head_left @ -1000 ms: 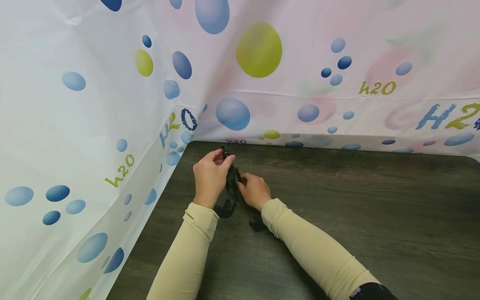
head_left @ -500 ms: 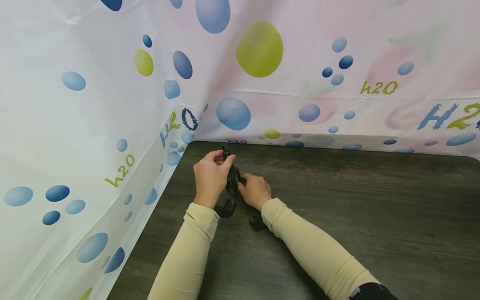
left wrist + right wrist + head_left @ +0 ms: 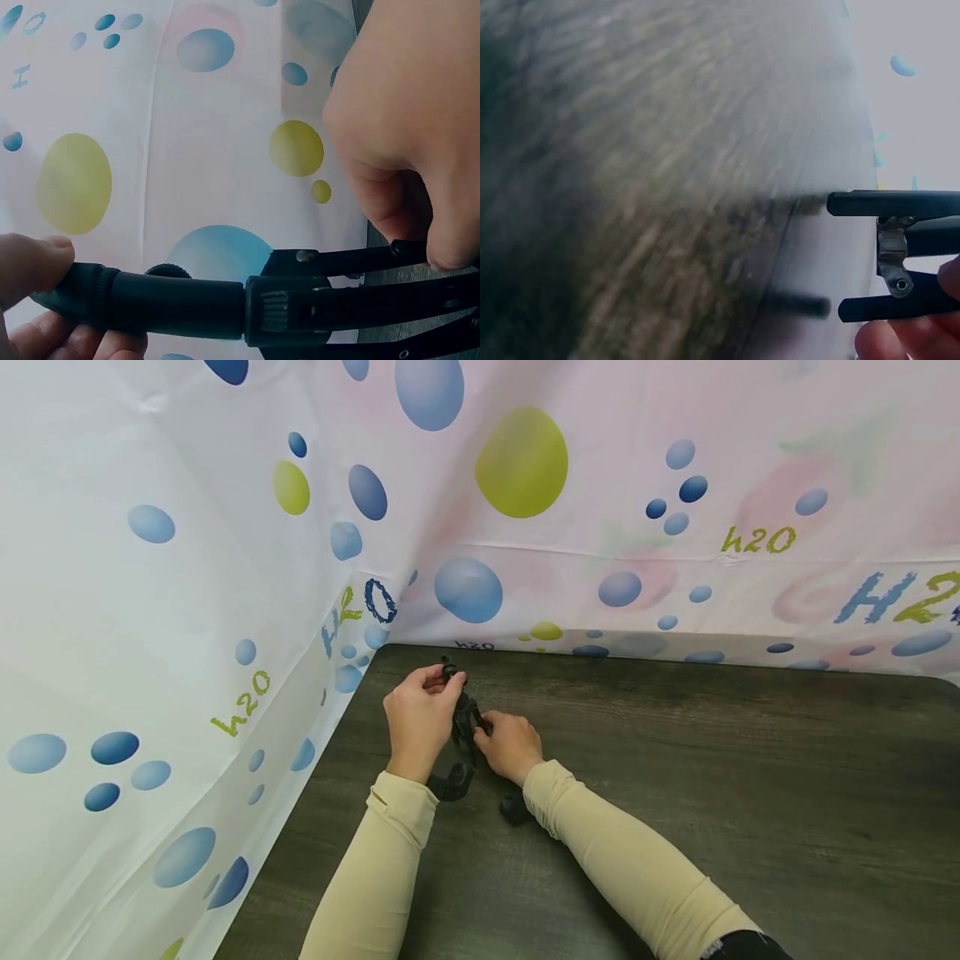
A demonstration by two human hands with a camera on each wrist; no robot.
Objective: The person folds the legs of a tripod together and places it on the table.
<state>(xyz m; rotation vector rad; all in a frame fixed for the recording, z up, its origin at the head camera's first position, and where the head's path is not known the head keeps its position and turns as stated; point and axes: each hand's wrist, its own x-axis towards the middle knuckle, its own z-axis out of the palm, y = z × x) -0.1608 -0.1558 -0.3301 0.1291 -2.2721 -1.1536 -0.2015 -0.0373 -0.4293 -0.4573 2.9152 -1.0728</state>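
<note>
A small black tripod [image 3: 463,717] stands between both hands near the table's back left corner. My left hand [image 3: 420,717] holds its upper end between thumb and fingers. In the left wrist view, the tripod's centre column [image 3: 180,304] runs sideways from those fingers to the hinged legs. My right hand [image 3: 512,743] pinches one leg [image 3: 352,261] between thumb and finger. Close up in the right wrist view are leg ends [image 3: 896,204], a metal bracket [image 3: 892,255] and some right fingertips [image 3: 907,337]. A curved black clamp-like piece [image 3: 452,782] lies beside my left wrist.
A small dark rounded object [image 3: 514,810] lies beside the right cuff, partly hidden by it. The dark wood-grain table [image 3: 675,760] meets a white sheet with printed dots [image 3: 600,568] at the back and left.
My left hand and the tripod's top have shifted very slightly left. The right hand stays at the leg, and the loose pieces lie where they were.
</note>
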